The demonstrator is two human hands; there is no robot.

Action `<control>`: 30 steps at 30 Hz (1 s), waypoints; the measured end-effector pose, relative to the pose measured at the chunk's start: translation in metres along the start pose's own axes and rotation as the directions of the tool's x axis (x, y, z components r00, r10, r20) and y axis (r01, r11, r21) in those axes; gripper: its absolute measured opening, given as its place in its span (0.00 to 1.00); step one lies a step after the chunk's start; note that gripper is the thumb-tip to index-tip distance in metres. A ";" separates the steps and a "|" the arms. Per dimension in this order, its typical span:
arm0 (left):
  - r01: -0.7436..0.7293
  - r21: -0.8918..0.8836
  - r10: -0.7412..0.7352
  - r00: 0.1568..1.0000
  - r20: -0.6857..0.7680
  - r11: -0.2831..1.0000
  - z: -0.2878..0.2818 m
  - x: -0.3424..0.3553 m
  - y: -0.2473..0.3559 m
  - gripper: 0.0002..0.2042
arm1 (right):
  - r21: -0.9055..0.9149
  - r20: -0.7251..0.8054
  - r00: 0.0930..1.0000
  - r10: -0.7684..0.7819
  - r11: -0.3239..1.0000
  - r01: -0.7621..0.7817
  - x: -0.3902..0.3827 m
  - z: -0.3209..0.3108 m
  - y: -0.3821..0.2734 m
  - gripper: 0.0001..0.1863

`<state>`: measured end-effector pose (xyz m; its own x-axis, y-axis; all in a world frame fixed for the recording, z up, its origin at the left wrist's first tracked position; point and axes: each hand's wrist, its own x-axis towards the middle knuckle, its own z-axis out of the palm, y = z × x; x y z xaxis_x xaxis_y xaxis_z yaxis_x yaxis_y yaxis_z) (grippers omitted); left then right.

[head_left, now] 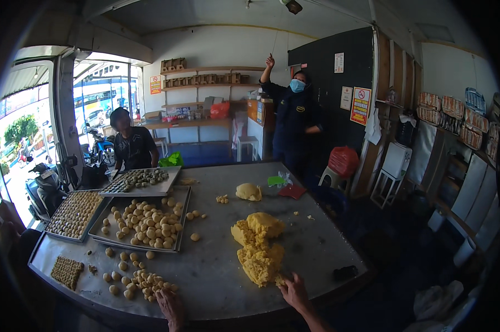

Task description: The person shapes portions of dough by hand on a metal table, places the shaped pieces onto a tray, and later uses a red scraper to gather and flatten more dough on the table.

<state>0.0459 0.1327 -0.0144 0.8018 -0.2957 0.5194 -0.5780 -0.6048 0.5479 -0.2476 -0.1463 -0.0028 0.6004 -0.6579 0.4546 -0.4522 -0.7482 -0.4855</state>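
Metal tabletop (211, 276): yellow dough (260, 263) seemingly touches right hand (296, 293).

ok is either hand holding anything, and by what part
That cannot be told: the right hand is at the near right edge of the yellow dough, the left hand at small dough pieces.

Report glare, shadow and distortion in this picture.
Head view: glare washes out the pale sunlit street at left; head view: deep shadow hides detail on the dark blue floor at right; head view: fisheye distortion bows the near edge of the grey metal table.
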 end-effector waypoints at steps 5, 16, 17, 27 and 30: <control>0.286 -0.249 -0.287 0.957 0.035 0.925 -0.015 0.004 0.006 0.11 | 0.211 0.189 0.981 0.042 0.974 -0.083 -0.004 -0.008 -0.021 0.21; 0.160 -0.308 -0.192 0.979 -0.075 0.938 0.001 0.002 -0.025 0.09 | -0.198 -0.143 0.988 -0.060 0.980 0.031 0.011 0.015 -0.032 0.17; 0.201 -0.356 -0.231 0.972 -0.043 0.913 -0.004 0.004 -0.014 0.09 | -0.106 -0.090 0.995 -0.047 0.994 0.037 0.009 0.014 -0.023 0.18; 0.159 -0.448 -0.161 0.986 0.033 0.880 0.009 0.004 -0.005 0.11 | 0.152 0.056 0.998 0.004 0.988 -0.013 0.021 0.005 -0.013 0.16; 0.276 -0.459 -0.063 0.902 0.428 0.844 0.001 0.007 0.023 0.12 | 0.005 0.245 0.967 -0.069 0.998 0.070 0.031 -0.006 -0.002 0.14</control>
<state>0.0384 0.1160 0.0016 0.8243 -0.5450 0.1535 -0.3363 -0.2531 0.9071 -0.2322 -0.1653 0.0170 0.7734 -0.5635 0.2904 -0.4058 -0.7920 -0.4561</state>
